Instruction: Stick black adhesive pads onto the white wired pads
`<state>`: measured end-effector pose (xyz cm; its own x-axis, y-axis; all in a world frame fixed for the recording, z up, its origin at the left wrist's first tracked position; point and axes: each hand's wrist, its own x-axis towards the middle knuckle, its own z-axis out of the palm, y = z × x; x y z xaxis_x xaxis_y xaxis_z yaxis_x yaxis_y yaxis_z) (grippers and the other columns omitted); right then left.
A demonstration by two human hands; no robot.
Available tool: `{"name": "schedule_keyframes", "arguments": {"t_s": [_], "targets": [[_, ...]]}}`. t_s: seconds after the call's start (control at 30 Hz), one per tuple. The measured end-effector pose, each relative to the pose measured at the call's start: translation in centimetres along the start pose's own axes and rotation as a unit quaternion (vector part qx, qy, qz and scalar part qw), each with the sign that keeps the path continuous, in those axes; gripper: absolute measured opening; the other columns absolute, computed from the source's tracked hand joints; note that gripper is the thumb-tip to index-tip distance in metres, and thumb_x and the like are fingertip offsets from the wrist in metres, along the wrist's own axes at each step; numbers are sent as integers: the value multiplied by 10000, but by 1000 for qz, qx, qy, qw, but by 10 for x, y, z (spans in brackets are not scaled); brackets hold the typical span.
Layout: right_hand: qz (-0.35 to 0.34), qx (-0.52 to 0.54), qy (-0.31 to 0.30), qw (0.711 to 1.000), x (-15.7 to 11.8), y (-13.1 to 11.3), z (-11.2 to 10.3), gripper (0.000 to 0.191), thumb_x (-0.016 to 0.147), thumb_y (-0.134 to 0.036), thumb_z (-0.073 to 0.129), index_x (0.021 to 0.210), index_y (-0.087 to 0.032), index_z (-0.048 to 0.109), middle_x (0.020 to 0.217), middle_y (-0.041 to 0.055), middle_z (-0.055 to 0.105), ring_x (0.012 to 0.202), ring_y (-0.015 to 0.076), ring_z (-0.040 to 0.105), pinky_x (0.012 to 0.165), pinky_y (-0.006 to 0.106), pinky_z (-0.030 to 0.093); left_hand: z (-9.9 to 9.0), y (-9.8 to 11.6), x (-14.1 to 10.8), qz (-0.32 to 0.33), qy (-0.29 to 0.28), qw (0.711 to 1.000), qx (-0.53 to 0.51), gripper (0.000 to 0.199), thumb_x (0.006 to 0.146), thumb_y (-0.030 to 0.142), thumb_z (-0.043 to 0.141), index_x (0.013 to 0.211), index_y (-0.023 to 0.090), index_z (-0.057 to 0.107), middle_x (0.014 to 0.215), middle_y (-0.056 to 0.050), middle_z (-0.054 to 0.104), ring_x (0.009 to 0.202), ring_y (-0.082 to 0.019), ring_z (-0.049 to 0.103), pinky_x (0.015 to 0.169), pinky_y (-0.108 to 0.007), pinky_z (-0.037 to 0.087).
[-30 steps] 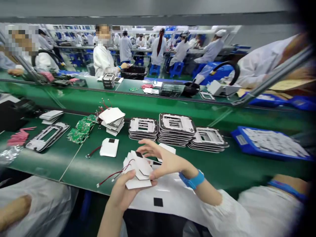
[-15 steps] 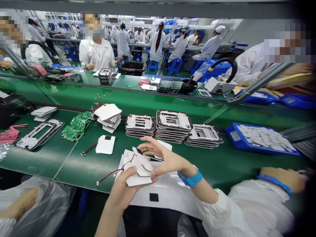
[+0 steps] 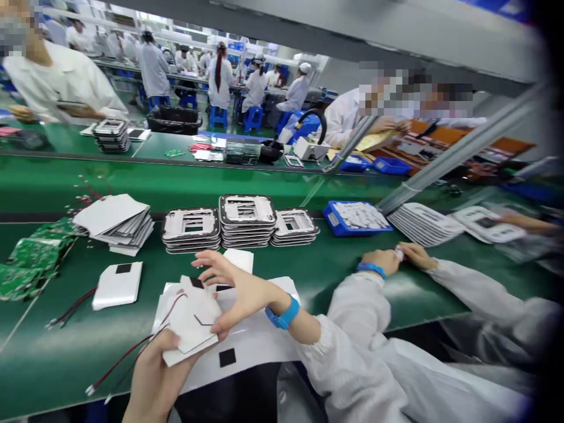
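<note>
White flat packs (image 3: 191, 323) with red and black wires lie in my left hand (image 3: 161, 364), its thumb over their lower left edge. At their right side my right hand (image 3: 240, 291) has its thumb on the edge and its other fingers spread above. A black square shows at the top of the packs. Beneath both hands lies a white sheet (image 3: 259, 341) with a black square near its front edge. Another white pack (image 3: 118, 288) with wires rests on the green table to the left.
Stacked frames (image 3: 247, 220) stand behind my hands, with a blue tray (image 3: 337, 226) of white parts to their right. White sheets (image 3: 112, 217) and green circuit boards (image 3: 37, 255) are at the left. A co-worker's hands (image 3: 381, 261) are on the right.
The view has swung to the right, so the table items appear further left. More of the co-worker on the right shows. My hands still hold the packs in much the same way.
</note>
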<state>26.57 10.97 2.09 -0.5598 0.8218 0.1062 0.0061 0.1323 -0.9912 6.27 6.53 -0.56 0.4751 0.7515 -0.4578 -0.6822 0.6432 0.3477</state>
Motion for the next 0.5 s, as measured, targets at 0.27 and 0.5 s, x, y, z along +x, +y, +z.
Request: {"name": "schedule_keyframes", "arguments": {"t_s": [0.27, 0.5], "targets": [[-2, 94, 40, 995, -4, -1, -5, 1180, 411, -176, 929, 1395, -317, 294, 1316, 82, 505, 1254, 230, 494, 1096, 414, 334, -39, -5, 15, -27, -179, 977, -116, 726, 761, 50, 403, 1321, 511, 429, 1349, 198, 500, 1325, -237, 401, 1029, -533, 425], [-66, 134, 98, 984, -4, 0, -13, 1162, 510, -281, 900, 1417, -305, 174, 1237, 94, 510, 1134, 228, 547, 984, 424, 437, -31, -4, 13, -57, -244, 958, -139, 681, 763, 21, 306, 1279, 404, 532, 1352, 178, 503, 1274, -290, 386, 992, -498, 457]]}}
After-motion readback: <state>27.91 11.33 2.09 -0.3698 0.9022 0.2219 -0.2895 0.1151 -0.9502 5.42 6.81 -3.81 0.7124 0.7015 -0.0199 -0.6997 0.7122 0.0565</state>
